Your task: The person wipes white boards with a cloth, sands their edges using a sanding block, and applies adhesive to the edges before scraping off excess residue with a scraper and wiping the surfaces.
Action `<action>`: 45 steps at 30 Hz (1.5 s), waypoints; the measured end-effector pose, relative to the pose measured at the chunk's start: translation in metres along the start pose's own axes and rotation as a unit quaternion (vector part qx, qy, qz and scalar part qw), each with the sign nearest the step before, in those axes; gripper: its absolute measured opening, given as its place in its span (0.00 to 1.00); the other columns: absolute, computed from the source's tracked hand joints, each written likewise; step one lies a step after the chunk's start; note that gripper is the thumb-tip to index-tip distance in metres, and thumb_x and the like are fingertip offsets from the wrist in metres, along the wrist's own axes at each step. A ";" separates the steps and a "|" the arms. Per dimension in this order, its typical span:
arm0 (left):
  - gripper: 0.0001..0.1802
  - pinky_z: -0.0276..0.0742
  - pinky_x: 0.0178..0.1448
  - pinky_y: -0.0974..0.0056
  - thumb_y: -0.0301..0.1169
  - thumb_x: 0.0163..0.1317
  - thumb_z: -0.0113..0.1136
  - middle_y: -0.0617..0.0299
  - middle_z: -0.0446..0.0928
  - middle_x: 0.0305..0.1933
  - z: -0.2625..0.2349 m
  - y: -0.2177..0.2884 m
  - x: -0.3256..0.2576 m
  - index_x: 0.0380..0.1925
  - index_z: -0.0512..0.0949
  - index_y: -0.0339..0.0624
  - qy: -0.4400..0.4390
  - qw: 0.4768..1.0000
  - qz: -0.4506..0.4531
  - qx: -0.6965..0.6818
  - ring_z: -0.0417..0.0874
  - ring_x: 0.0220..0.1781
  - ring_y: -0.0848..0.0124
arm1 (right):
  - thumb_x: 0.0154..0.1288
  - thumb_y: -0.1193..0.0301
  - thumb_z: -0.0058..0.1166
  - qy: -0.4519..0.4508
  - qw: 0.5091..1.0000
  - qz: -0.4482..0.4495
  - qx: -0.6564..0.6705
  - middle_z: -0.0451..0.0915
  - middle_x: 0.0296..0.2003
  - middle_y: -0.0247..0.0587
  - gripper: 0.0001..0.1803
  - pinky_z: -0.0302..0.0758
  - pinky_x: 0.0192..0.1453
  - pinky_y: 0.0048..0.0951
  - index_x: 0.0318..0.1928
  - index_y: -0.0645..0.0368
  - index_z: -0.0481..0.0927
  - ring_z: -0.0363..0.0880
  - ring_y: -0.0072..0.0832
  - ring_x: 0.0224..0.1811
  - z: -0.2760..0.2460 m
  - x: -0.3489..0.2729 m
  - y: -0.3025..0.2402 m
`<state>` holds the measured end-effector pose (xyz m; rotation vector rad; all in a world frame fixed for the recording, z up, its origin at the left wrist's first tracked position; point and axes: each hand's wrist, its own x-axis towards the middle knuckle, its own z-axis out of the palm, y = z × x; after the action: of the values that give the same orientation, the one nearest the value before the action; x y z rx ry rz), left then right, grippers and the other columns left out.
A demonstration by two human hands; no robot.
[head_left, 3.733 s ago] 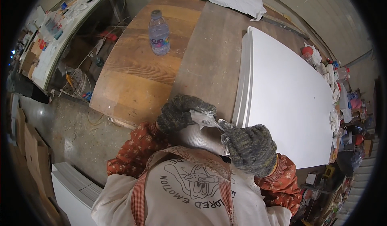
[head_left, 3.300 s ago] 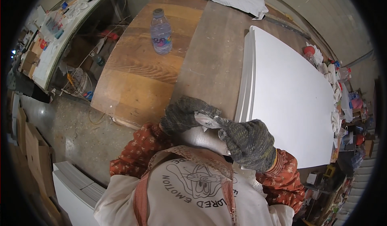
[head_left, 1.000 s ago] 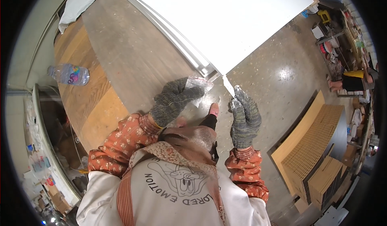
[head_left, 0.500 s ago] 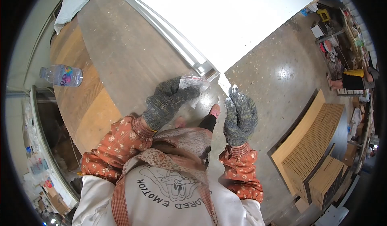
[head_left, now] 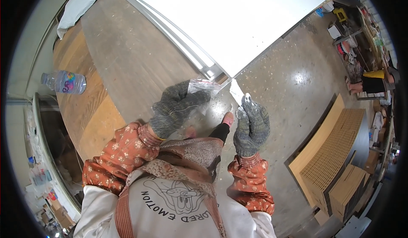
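Note:
Both my hands wear grey knit gloves and hang over the floor just off the near corner of a large white panel (head_left: 238, 21). My left hand (head_left: 176, 106) is closed on a small clear plastic bag (head_left: 205, 85) that touches the panel's corner. My right hand (head_left: 251, 125) pinches the lower end of a thin white strip (head_left: 235, 93) between its fingertips. The strip runs up toward the panel's corner. The two hands are about a hand's width apart.
The panel lies on a long wooden table (head_left: 123, 64) with a plastic water bottle (head_left: 63, 81) at its left edge and a white cloth (head_left: 80, 6) at the far end. Flat cardboard and lattice stacks (head_left: 335, 153) lie on the concrete floor (head_left: 289, 81) at right, beyond cluttered shelves.
Earlier my hands were together at the panel's long edge. Now they are at its corner, the right hand has drawn away from the left, and the white strip shows between them.

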<state>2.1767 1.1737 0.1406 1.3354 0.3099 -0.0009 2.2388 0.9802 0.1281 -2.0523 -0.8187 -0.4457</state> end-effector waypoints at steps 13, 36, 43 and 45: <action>0.14 0.74 0.51 0.69 0.26 0.63 0.55 0.58 0.79 0.45 0.001 0.006 -0.007 0.49 0.76 0.35 0.016 0.998 0.031 0.051 0.78 0.46 0.74 | 0.57 0.75 0.56 0.029 0.995 0.057 0.081 0.81 0.46 0.42 0.15 0.72 0.50 0.34 0.46 0.60 0.80 0.79 0.35 0.43 -0.001 -0.010 -0.002; 0.14 0.75 0.52 0.68 0.26 0.64 0.53 0.57 0.78 0.47 -0.002 0.009 -0.011 0.49 0.75 0.34 0.026 0.982 0.107 0.154 0.78 0.48 0.73 | 0.65 0.79 0.44 -0.002 0.971 0.089 0.222 0.76 0.27 0.37 0.13 0.70 0.26 0.21 0.48 0.66 0.77 0.72 0.19 0.23 0.017 0.008 0.016; 0.21 0.74 0.56 0.66 0.20 0.55 0.58 0.56 0.76 0.50 -0.006 0.009 -0.012 0.51 0.73 0.35 -0.006 0.982 0.123 0.146 0.76 0.52 0.72 | 0.65 0.80 0.43 -0.003 0.896 0.224 0.382 0.75 0.27 0.37 0.13 0.70 0.26 0.21 0.48 0.67 0.76 0.71 0.18 0.22 0.027 0.004 0.015; 0.29 0.73 0.59 0.65 0.14 0.47 0.62 0.56 0.74 0.52 -0.009 0.008 -0.012 0.53 0.71 0.36 -0.028 0.988 0.106 0.105 0.75 0.55 0.70 | 0.66 0.80 0.43 0.008 0.932 0.170 0.319 0.75 0.27 0.37 0.13 0.70 0.26 0.21 0.48 0.68 0.76 0.71 0.18 0.22 0.026 0.005 0.015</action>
<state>2.1646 1.1820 0.1497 1.5703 0.1211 0.1105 2.2536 0.9976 0.1074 -1.5273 -0.4891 0.0095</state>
